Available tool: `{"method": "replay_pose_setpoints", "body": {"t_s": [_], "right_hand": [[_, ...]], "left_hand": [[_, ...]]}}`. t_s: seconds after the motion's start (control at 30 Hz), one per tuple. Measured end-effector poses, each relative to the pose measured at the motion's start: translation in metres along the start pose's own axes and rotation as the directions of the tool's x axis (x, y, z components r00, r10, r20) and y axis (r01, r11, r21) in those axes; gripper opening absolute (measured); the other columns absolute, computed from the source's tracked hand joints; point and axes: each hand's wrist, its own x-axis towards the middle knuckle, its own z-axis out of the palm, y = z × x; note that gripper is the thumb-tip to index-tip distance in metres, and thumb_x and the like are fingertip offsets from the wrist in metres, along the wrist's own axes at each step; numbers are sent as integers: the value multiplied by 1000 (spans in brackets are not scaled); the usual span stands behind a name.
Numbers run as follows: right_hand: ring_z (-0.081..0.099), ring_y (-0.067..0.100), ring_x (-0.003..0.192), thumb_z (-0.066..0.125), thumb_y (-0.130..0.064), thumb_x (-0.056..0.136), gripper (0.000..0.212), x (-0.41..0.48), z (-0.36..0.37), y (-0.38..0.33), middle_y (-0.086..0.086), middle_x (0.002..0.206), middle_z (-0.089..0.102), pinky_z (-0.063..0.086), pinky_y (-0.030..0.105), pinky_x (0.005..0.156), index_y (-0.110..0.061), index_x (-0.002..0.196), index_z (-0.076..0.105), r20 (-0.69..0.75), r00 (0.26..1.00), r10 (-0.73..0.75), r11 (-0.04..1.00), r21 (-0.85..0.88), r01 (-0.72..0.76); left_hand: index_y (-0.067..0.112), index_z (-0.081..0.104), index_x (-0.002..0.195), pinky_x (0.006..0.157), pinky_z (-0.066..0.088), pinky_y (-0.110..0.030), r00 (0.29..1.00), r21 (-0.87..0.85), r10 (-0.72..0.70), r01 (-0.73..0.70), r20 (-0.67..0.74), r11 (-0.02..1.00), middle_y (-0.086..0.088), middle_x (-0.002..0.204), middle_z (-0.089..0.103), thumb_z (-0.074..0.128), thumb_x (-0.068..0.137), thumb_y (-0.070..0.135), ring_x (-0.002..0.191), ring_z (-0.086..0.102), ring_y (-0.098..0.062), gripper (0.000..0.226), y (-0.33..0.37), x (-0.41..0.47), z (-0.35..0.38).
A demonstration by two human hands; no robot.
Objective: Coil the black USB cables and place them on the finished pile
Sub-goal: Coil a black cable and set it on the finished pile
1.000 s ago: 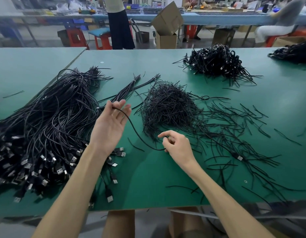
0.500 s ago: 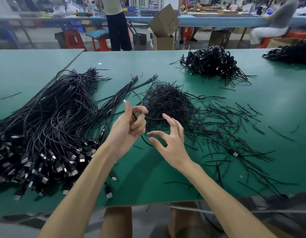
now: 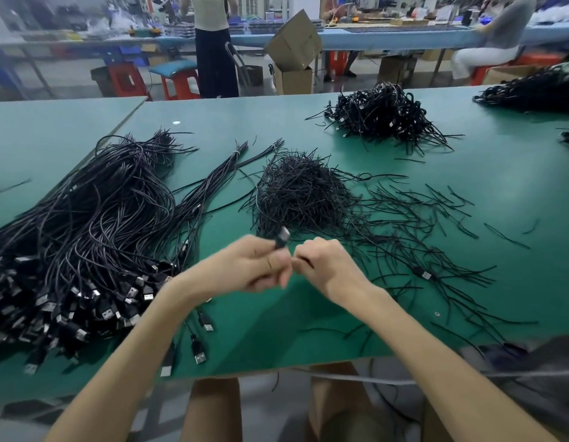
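Observation:
My left hand [image 3: 254, 266] and my right hand [image 3: 324, 263] meet above the green table [image 3: 500, 173], fingers curled round one black USB cable [image 3: 281, 239]. Its plug end sticks up from my left fist; the rest of the cable is hidden inside both hands. A big heap of uncoiled black USB cables [image 3: 85, 237] lies at the left, plugs toward me. The finished pile of coiled cables [image 3: 382, 114] sits at the far right of centre.
A mound of short black ties [image 3: 299, 193] lies just beyond my hands, with loose ties [image 3: 436, 237] scattered to the right. Another cable pile [image 3: 532, 90] is at the far right edge. People, boxes and stools stand behind the table.
Both hands have come together and closed on the cable, which was earlier stretched between them. The hands moved slightly toward the table's middle.

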Motion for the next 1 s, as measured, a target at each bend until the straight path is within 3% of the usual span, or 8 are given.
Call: {"method": "replay_pose_setpoints", "body": {"t_s": [0.1,0.2,0.37,0.53,0.67,0.73,0.9,1.0], "right_hand": [[47,16,72,60,-42,98,37,1,-13,6,-5,74,58,41,35,75,-13,77,63,-61,994,86,995,61,-83],[48,5,53,59,-42,101,46,2,-16,-3,-10,59,60,36,23,55,-12,66,62,-103,978,182,927,349,-136],[51,3,44,51,-42,105,47,-7,-18,-13,-6,48,60,37,14,53,-23,62,57,-143,963,229,830,545,-117],[53,13,45,46,-35,107,39,-17,0,-25,5,56,63,46,26,52,-17,76,59,-110,977,184,758,648,-70],[56,18,56,46,-38,107,42,-25,16,-14,3,60,60,49,39,64,-19,70,55,-56,980,193,760,640,-113],[52,11,57,47,-45,106,44,-27,18,-7,-3,60,57,47,36,65,-20,70,53,-42,989,139,830,550,-93],[57,19,87,41,-50,104,43,-9,-3,12,-3,88,65,39,31,93,-16,90,63,105,979,-172,957,-217,192],[58,21,97,47,-32,103,21,0,-14,18,-3,96,65,34,29,95,-18,94,61,198,953,-230,916,-287,281]], "left_hand": [[22,64,75,55,43,-20,984,410,-173,178,-50,895,6,56,62,49,107,28,49,53,-7,36,-13,10,18],[36,63,82,67,45,-32,950,433,-111,235,-292,870,9,74,66,50,107,32,62,52,-6,29,-31,21,27],[12,71,115,102,48,-48,907,-4,-41,44,-420,999,-12,105,75,46,103,45,98,63,-17,43,-41,30,43],[6,53,141,93,56,-28,909,-705,-158,-181,-387,685,-8,140,63,29,108,42,127,61,-16,54,-29,40,50],[6,63,118,77,58,-27,880,-872,-201,-349,-431,344,0,101,73,36,109,36,84,71,-14,41,-19,35,37],[15,60,94,60,45,-20,900,-893,-173,-340,-399,295,9,74,51,43,107,36,55,45,-8,30,-20,24,30],[17,59,67,48,24,-20,946,-347,-62,-56,-319,936,8,55,33,54,100,41,50,26,-10,41,-26,12,33],[24,66,67,53,35,-24,983,163,-77,104,-165,981,9,52,50,51,102,37,51,44,-15,41,-28,12,42]]}}
